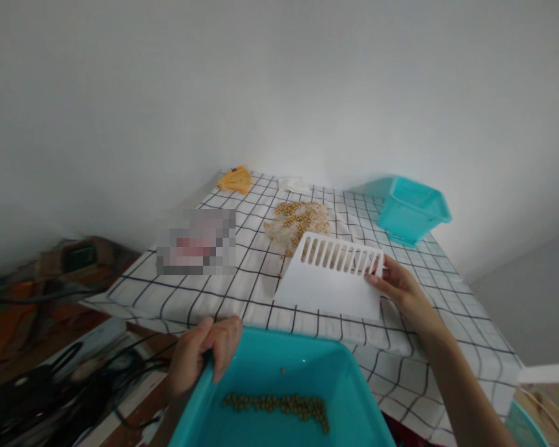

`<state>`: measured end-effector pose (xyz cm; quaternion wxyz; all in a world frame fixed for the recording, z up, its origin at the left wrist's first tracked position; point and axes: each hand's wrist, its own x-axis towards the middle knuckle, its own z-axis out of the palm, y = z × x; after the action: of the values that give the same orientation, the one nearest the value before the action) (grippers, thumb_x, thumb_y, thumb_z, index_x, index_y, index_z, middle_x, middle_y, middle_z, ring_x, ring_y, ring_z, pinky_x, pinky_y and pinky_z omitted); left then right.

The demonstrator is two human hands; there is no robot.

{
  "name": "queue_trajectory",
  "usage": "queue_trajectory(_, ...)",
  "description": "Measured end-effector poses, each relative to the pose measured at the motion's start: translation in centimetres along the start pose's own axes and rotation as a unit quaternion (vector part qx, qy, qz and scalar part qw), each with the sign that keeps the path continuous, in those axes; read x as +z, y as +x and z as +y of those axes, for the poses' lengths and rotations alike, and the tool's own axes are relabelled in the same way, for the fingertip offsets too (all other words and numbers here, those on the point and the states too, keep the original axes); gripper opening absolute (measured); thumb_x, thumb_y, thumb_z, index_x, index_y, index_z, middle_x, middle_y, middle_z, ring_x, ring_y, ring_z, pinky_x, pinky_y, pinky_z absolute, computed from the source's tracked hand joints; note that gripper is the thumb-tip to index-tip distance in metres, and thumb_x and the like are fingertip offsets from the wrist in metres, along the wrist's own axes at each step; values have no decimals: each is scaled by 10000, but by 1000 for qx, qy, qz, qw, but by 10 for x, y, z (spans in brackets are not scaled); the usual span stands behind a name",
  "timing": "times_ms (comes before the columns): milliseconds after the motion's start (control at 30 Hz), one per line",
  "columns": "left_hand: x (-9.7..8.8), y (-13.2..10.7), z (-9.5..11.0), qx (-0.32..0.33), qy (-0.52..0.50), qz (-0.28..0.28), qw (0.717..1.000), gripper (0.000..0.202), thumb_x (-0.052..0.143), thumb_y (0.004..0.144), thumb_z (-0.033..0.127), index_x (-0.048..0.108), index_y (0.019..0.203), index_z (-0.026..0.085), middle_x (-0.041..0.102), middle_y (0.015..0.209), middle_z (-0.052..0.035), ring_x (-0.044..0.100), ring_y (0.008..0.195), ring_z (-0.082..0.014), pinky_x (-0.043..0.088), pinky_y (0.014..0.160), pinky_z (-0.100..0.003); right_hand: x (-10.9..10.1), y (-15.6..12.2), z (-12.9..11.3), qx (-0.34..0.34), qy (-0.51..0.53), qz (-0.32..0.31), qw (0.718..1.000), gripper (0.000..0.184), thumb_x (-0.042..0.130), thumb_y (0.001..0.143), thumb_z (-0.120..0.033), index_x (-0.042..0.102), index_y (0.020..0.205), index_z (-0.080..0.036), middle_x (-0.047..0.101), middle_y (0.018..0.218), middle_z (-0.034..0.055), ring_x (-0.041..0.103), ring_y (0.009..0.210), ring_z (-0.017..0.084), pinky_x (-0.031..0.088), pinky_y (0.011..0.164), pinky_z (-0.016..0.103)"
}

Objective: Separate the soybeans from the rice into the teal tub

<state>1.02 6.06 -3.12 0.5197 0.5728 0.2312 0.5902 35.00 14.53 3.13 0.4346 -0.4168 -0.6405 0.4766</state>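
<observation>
My left hand is closed over the left rim of a turquoise plastic tub at the table's front edge. Roundish brown-green beans lie in a band across its floor. With my right hand I grip the right edge of a white slotted plastic plate, which is tilted over the tablecloth. A row of long slots runs along its upper part. Just behind the plate is a pile of yellow beans mixed with whitish grains or flakes; the plate hides part of it.
A black-and-white checked cloth covers the table. A smaller turquoise basket stands at the right. A yellow cloth and a white cloth or tissue lie at the back. Black cables and clutter are at lower left. A blurred-out patch hides something.
</observation>
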Motion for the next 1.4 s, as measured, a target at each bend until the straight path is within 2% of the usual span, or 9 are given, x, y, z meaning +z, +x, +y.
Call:
queue_trajectory(133,-1,0,1,-1,14,-6,1000,684,203,1084,361,472,475,201,459,401,-17,408,461,-161,374,560,-329,-1,3,6,7,-3,21,1000,282,758,850,-446,657,1043,-265,772,1048,56,734,893,227,605,798,355)
queue_trajectory(367,5,5,3,15,18,8,1000,682,221,1086,356,458,466,195,443,387,-6,400,441,-147,377,544,-314,-5,3,9,-19,-5,73,997,304,740,866,-473,645,1082,-282,763,1120,64,732,998,253,604,883,403)
queue_trajectory(467,4,3,3,7,11,8,1000,685,225,1086,358,468,466,198,439,388,-9,409,451,-152,381,553,-320,-2,3,8,-19,-6,59,998,306,737,870,-468,646,1100,-287,760,1118,60,726,1003,249,608,863,384)
queue_trajectory(633,2,0,2,-2,6,7,1000,683,216,1087,354,479,478,194,456,410,-11,408,465,-149,381,573,-322,3,5,8,4,0,15,1000,296,754,857,-441,638,1080,-286,768,1038,41,725,843,206,615,734,331)
queue_trajectory(800,-1,1,1,-9,-1,-3,1000,673,194,1087,331,491,498,200,452,426,-7,401,480,-159,370,587,-333,6,6,2,23,14,-17,999,284,743,862,-424,644,1088,-285,767,1024,35,722,811,199,613,720,336)
queue_trajectory(933,-7,1,2,-11,-1,-43,999,676,192,1091,348,536,527,205,477,450,-5,423,495,-161,379,615,-338,7,2,-1,35,26,-32,999,233,780,829,-398,673,993,-270,769,957,22,710,779,186,600,692,305)
queue_trajectory(1100,-13,0,2,-18,-16,-48,999,698,178,1091,362,562,529,210,497,458,-5,441,495,-157,395,633,-336,1,-2,4,44,65,20,997,213,786,829,-387,686,969,-261,774,895,15,706,738,182,565,638,271)
queue_trajectory(1300,-10,-2,0,-23,-28,-23,999,692,194,1085,362,557,515,212,480,439,0,426,488,-158,389,632,-340,-5,2,8,17,104,134,985,314,783,828,-404,690,1098,-273,786,1093,47,738,901,232,568,688,294)
queue_trajectory(1400,-8,-2,-1,-21,-30,-17,999,695,191,1084,362,554,510,213,469,434,2,413,481,-157,381,635,-343,-3,3,6,27,114,139,983,370,811,793,-407,696,1119,-276,778,1142,56,736,964,250,586,755,330)
